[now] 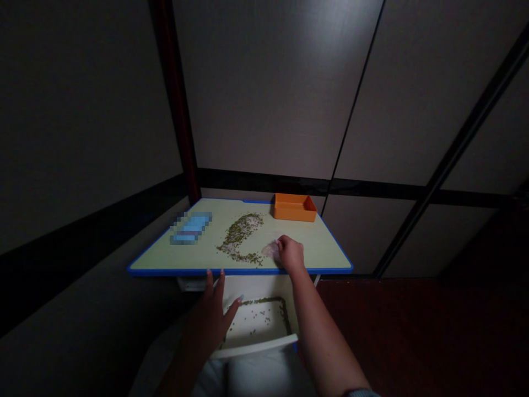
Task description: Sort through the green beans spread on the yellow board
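Note:
Small green beans (243, 229) lie scattered in a curved patch on the pale table top (210, 207). My right hand (291, 253) is closed over the table near its front edge. Its fingers pinch a thin, see-through piece of plastic (270, 250) lying beside the beans; its exact kind is unclear. Below the table edge is a white bin (256, 284), with more beans along its inner edges and a few on its floor. My left hand (212, 314) is at the bin's left side, fingers spread and holding nothing, fingertips close to the table's blue edge.
An orange open box (294, 212) stands at the table's back right corner. At the left is a blurred-out blue object (191, 227). Panelled walls (268, 110) rise behind and to the left of the table. My lap is under the bin.

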{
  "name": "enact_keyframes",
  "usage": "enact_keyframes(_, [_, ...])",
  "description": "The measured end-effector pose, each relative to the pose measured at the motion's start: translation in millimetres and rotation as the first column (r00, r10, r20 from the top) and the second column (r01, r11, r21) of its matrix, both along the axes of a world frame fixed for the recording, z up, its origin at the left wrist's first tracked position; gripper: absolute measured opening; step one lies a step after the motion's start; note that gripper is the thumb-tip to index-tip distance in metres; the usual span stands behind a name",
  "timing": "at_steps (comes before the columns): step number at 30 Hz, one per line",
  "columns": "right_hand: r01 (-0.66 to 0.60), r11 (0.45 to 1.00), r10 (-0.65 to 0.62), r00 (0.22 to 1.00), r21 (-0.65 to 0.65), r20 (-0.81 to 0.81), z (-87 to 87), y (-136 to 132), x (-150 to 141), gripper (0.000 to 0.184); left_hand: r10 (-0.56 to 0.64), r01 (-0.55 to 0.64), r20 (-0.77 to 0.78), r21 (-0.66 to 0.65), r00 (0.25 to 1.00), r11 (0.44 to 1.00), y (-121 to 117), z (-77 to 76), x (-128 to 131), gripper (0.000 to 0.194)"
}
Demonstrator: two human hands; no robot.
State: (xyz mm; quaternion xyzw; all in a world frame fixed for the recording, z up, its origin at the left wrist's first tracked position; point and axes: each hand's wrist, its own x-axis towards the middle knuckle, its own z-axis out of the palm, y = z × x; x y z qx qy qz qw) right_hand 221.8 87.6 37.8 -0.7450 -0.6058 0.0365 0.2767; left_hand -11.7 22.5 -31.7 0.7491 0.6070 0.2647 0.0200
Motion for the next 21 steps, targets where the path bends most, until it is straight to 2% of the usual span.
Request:
enact_keyframes(3, [-0.082, 0.995, 0.085, 0.994, 0.05, -0.062, -3.9, 1, 4, 0.023, 0.003, -0.003, 0.006, -0.001, 1.0, 1.0, 0, 0.6, 0, 0.068])
enact_keyframes(8, [0.004, 0.999, -0.003, 0.999, 0.047, -0.037, -5.7, 0, 13, 0.021, 0.006, -0.006, -0.011, -0.029, 1.0, 1.0, -2, 4.9, 1, 0.069])
enact_keyframes(14, [-0.139, 0.99, 0.139, 0.99, 0.006, -0.001, -0.8, -5, 9, 0.021, -0.004, 0.004, -0.028, -0.017, 1.0, 1.0, -3, 7.0, 1, 0.07])
enact_keyframes(21, [-0.049, 0.999, 0.049, 0.998, -0.017, 0.028, -3.5, -2, 12, 0.021, 0.004, -0.004, -0.037, -0.003, 0.999, 1.0, -1, 2.5, 0, 0.07])
